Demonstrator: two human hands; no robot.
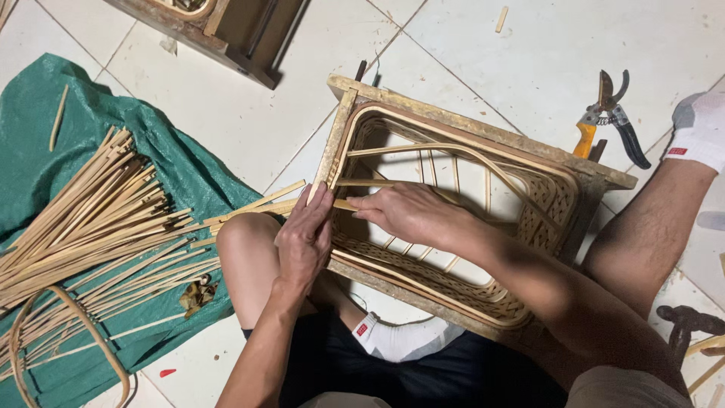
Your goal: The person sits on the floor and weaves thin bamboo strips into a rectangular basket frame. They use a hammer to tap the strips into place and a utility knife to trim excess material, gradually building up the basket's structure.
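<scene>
A woven rattan basket [529, 189] sits inside a rectangular wooden frame [483, 128] on the tiled floor between my legs. My left hand [306, 238] presses against the frame's left side, fingers together on a thin bamboo strip [257, 205] that runs out over my left knee. My right hand [404, 211] reaches inside the basket's left end and pinches the same strip's other end near the woven wall. Several more strips cross the basket's open middle.
A bundle of bamboo strips [83, 219] lies on a green tarp [181, 166] at the left. Pruning shears [608, 113] with an orange handle rest beyond the frame at the right. Another wooden frame [219, 30] lies at the top. A dark hammer head [687, 321] shows at the lower right.
</scene>
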